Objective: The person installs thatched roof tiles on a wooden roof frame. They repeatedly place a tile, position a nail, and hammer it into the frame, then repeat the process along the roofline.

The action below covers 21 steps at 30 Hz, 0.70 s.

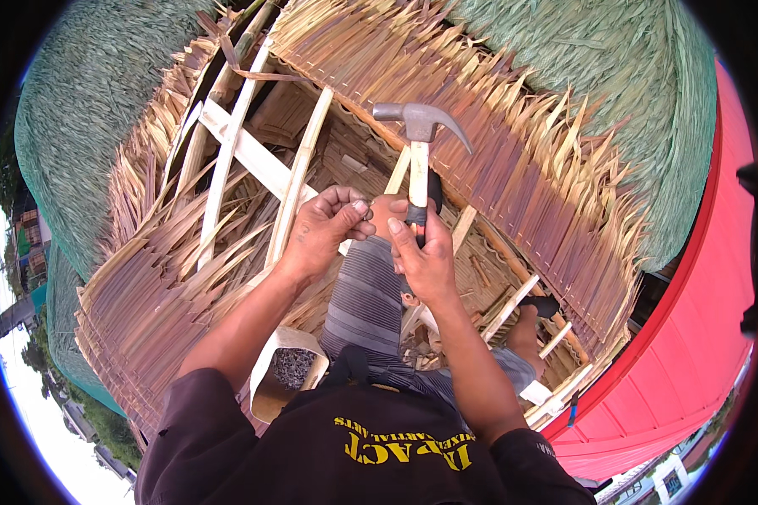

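Observation:
In my right hand (425, 257) is a claw hammer (419, 160), held upright by its black and red grip with the steel head up. My left hand (324, 231) is beside it, thumb and fingers pinched together. A small dark bit shows at those fingertips, too small to name. Below both hands is my bent leg in grey striped cloth (362, 295). A cut pale container (265, 396) of grey metal pieces, which look like nails, sits against my waist on the left.
Pale wooden strips (299, 172) cross an opening in the thatched roof, over rubble-strewn boards. Dried-leaf thatch panels (480, 143) border it on the right and lower left (156, 295). Green netting (598, 93) covers the thatch beyond. A red metal roof (691, 337) slopes away at right.

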Tool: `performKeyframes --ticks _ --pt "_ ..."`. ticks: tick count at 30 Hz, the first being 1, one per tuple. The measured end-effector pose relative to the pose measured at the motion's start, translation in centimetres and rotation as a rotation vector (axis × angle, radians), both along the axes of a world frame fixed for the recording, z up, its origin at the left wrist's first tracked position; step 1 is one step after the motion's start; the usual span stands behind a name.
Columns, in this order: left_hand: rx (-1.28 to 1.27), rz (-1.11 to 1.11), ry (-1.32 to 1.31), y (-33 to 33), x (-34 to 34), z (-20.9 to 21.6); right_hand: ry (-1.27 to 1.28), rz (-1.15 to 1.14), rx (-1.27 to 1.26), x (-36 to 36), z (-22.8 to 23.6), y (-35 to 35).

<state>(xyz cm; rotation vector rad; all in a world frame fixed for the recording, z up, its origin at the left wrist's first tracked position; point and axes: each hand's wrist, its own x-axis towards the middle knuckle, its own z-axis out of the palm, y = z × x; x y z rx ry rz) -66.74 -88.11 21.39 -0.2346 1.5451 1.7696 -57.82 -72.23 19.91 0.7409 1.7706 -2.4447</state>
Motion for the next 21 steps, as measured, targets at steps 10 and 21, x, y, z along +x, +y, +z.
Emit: performKeyframes --ticks 10,21 --pt "-0.118 -0.062 -0.008 4.8 -8.2 -15.2 -0.240 -0.206 0.386 -6.0 -13.5 5.3" --pt "-0.641 -0.622 0.886 12.0 -16.5 -38.9 -0.467 0.059 0.607 -5.6 -25.6 8.4"
